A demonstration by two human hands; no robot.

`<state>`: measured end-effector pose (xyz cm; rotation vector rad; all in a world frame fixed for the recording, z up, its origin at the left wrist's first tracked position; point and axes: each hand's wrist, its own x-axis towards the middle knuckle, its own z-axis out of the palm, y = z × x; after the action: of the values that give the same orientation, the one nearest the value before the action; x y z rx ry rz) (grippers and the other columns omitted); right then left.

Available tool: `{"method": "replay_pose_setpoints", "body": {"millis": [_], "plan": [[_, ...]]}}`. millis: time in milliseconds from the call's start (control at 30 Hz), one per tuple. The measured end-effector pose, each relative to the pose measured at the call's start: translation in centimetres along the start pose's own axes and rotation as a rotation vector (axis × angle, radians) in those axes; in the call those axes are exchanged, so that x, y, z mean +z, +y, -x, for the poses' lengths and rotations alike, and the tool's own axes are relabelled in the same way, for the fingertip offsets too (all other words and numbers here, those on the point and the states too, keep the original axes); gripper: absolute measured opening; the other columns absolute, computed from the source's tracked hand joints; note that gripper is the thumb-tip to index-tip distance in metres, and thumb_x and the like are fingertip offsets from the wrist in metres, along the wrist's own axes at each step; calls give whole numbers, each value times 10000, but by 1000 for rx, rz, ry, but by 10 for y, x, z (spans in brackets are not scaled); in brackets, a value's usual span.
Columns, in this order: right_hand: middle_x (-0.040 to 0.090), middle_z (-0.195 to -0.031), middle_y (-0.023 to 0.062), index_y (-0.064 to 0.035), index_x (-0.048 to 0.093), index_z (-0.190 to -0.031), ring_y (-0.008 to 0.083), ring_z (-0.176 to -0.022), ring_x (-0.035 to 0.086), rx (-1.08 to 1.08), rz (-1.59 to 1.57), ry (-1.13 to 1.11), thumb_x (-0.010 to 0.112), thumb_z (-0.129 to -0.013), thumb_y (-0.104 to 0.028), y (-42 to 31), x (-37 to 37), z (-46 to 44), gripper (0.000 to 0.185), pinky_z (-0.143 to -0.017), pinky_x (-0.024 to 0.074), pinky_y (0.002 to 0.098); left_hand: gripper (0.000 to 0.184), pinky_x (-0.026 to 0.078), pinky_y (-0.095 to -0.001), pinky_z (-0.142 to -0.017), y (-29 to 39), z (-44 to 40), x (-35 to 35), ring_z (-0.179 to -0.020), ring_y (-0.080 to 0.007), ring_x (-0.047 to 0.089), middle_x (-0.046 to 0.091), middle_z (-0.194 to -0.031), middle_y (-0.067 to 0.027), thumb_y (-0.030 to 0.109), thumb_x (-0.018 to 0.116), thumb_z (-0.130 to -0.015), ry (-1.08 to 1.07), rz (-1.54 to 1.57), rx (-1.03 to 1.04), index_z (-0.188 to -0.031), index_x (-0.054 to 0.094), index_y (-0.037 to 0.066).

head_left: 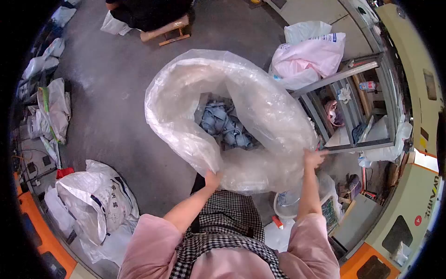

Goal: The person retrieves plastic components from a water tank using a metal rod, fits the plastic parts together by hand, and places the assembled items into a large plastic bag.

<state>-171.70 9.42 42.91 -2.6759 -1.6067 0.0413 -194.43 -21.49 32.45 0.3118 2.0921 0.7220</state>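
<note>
A large clear plastic bag (274, 116) stands wide-mouthed in front of me, its rim folded into a thick, loose roll. Several blue-grey pieces (216, 118), soft or moulded I cannot tell, lie at its bottom. My left hand (213, 180) is closed on the near left part of the rim. At the right side of the rim is my right hand (315, 159), pinching the plastic, with some fingers sticking outward and slightly blurred.
A white woven sack (100, 200) sits at lower left. To the right stand a metal frame rack (353, 146) and pink-white bags (309, 58). A white bucket (285, 204) is near my right forearm. Another person (151, 11) sits at the top near a wooden stool (165, 30).
</note>
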Motion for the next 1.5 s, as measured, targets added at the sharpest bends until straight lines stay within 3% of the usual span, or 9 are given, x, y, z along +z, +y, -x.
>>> {"method": "replay_pose_setpoints", "body": {"millis": [100, 233, 267, 467, 800, 1033, 1167, 1333, 1500], "plan": [[384, -1311, 250, 60, 349, -1279, 372, -1266, 304, -919, 10, 257, 693, -669, -194, -56, -34, 64, 745, -1045, 224, 477, 459, 461, -454, -783, -21, -8, 20, -895, -426, 570, 578, -952, -299, 245, 601, -770, -95, -92, -43, -1062, 485, -89], [440, -1269, 201, -54, 426, -1282, 334, -1188, 412, -1456, 179, -787, 513, -808, -193, -135, 24, 115, 501, -1011, 293, 421, 470, 468, -466, -766, -15, -7, 25, -852, -434, 574, 588, -906, -293, 232, 598, -780, -171, -153, -38, -1097, 455, -85], [497, -1201, 204, -19, 430, -1266, 318, -1162, 433, -1699, 286, -508, 465, -865, -190, -126, 84, 111, 437, -998, 316, 374, 471, 470, -471, -759, -20, -7, 28, -844, -438, 574, 589, -895, -291, 214, 599, -779, -169, -110, 29, -1110, 442, -82], [419, -1317, 189, 42, 479, -1197, 317, -1203, 412, -965, 730, -522, 509, -845, -294, -231, 223, -134, 487, -1001, 340, 383, 514, 467, -480, -736, -46, -11, 34, -853, -434, 574, 584, -896, -293, 141, 606, -760, -186, -118, 17, -1170, 394, -84], [263, -1401, 179, -168, 393, -1312, 394, -1298, 218, -1390, 305, -186, 723, -649, -347, -188, 124, 8, 762, -1007, 214, 609, 533, 475, -456, -747, -26, -49, 79, -849, -403, 588, 587, -913, -265, 87, 560, -777, -333, -425, -155, -1252, 355, -40], [106, -1472, 173, -230, 502, -1255, 530, -1295, 9, -1374, 1339, -806, 720, -621, -424, -14, 213, 4, 698, -925, 11, 755, 562, 476, -466, -771, -39, -54, 105, -880, -408, 592, 606, -931, -254, 180, 516, -810, -370, -429, -335, -1284, 300, -31], [217, -1439, 173, -134, 486, -1263, 462, -1299, 135, -998, 1014, -859, 634, -736, -337, -20, 307, 38, 584, -984, 87, 674, 751, 450, -480, -824, -46, -54, 103, -959, -430, 560, 574, -1021, -288, 348, 579, -776, -368, -343, -409, -1324, 237, -34], [462, -1256, 196, -33, 494, -1209, 261, -1158, 456, -912, -765, -1457, 633, -781, -350, -222, 157, 89, 551, -957, 380, 345, 1036, 362, -450, -964, -25, -45, 90, -1155, -451, 410, 405, -1217, -355, 555, 636, -685, -436, -284, -338, -1374, 126, -26], [494, -1238, 212, 28, 455, -1236, 336, -1168, 454, -1107, -565, -813, 626, -785, -317, -321, 181, 81, 593, -972, 362, 381, 889, 351, -385, -986, -53, -39, 77, -1199, -376, 396, 403, -1298, -253, 588, 607, -714, -672, -387, 207, -1341, 317, 29]]}}
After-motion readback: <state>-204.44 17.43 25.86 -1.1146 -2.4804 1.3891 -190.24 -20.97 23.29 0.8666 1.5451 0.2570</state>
